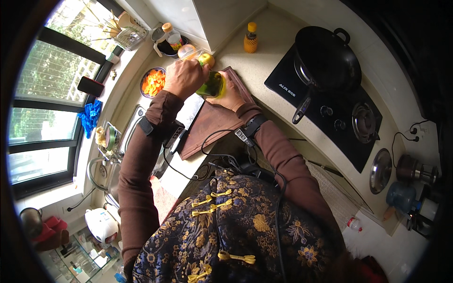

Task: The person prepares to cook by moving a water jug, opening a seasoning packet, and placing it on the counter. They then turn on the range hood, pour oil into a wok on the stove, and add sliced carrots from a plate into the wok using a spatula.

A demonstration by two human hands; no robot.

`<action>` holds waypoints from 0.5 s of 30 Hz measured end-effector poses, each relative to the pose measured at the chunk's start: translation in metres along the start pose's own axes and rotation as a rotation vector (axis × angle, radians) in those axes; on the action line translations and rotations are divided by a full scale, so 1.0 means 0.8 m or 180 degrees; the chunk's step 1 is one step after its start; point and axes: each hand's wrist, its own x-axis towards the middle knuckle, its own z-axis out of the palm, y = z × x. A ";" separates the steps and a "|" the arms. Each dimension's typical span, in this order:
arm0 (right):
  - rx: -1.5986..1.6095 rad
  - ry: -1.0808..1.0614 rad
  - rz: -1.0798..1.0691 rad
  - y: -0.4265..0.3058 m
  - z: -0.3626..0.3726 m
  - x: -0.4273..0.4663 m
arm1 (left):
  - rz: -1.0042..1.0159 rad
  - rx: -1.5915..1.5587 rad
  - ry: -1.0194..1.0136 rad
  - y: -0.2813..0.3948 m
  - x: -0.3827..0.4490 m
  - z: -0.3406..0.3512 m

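Note:
A green, see-through bottle [211, 84] is held over the far end of a brown wooden cutting board [216, 122]. My right hand [231, 93] wraps around its body. At its other end my left hand [185, 78] is clenched, with the fingers hiding what they grip there. Beneath my left forearm a cleaver [191, 108] lies along the board's left edge, its handle towards me. Left of my left hand is a bowl [142, 86] of sliced carrots [154, 82]. A yellow apple-like fruit [206, 60] sits just beyond my hands.
A black wok [327, 60] stands on the gas hob [283, 78] at right, its handle jutting over the counter edge. An orange-yellow bottle [251, 39] stands at the back. The sink faucet [92, 173] is at left. Black cables [226, 155] hang between my forearms.

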 end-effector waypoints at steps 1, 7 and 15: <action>0.0046 0.0002 -0.0009 0.002 0.002 0.001 | -0.0118 0.0016 0.0306 0.003 0.002 -0.007; 0.0015 0.0099 -0.0103 0.018 0.014 0.003 | -0.0253 -0.0243 0.0538 -0.035 0.017 -0.039; 0.0213 0.0068 0.0050 0.012 0.016 0.005 | -0.0701 -0.1261 -0.0353 -0.162 -0.144 0.132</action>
